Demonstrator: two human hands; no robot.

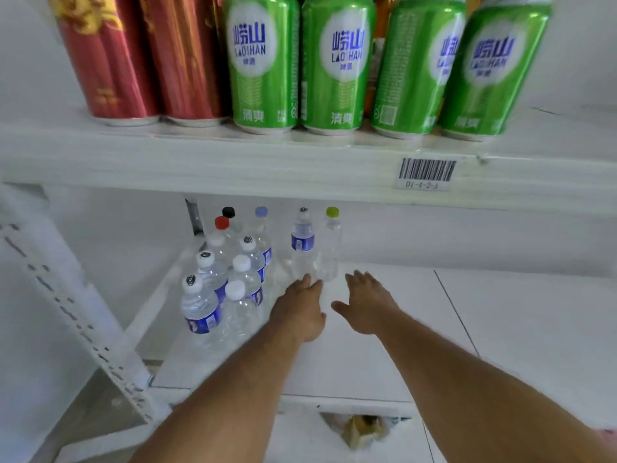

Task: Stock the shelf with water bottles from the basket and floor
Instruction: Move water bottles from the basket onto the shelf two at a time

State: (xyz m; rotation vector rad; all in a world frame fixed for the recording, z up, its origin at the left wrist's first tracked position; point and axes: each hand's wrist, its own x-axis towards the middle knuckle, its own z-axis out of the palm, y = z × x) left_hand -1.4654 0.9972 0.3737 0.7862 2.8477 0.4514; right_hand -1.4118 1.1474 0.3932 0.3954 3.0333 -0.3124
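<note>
— where are the water bottles?
— standing on the lower shelf [384,329], a cluster [230,279] at the left, two more [315,248] just behind the hands.
— holding anything?
— no. left hand [300,312] and right hand [367,305] both reach in, fingers straight and loose (left fingertips near the blue-labelled bottle's base).

The lower shelf [500,329] lies open toward 3 o'clock; water bottles [230,279] crowd 10 o'clock, the upper shelf [233,165] overhangs at 12.
</note>
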